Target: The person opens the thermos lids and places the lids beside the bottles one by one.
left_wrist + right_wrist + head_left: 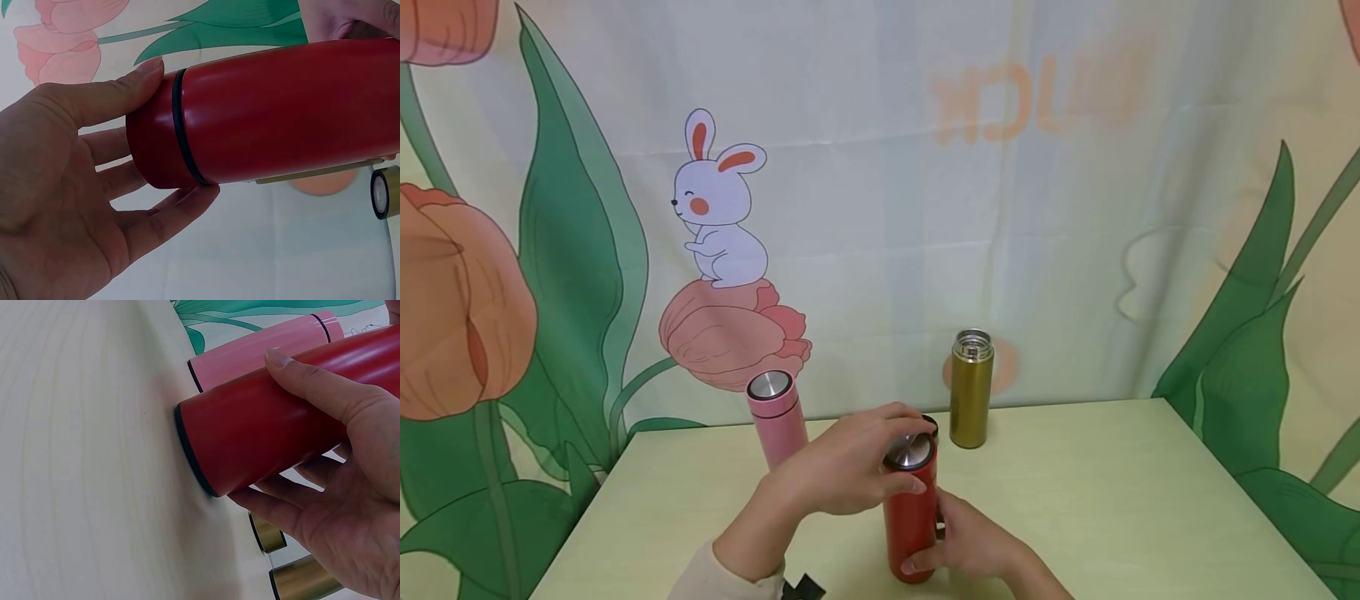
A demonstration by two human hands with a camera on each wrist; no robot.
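Observation:
A red thermos bottle (912,525) stands upright in front of me, its silver-topped lid (153,134) on. Around that lid my left hand (850,462) grips from above, thumb on one side and fingers on the other. Lower down, my right hand (973,537) holds the body; in the right wrist view its thumb lies along the near side and its fingers reach underneath. The bottle's black base ring (194,450) is right at the tabletop. A pink thermos (777,421) with its lid on is behind my left forearm, which hides its lower part.
A gold thermos (972,400) stands lidless at the back right of the pale table (1097,492). A short gold piece with black edges (267,532), shaped like a lid, stands near it. Behind the table hangs a curtain (880,200) printed with tulips and a rabbit.

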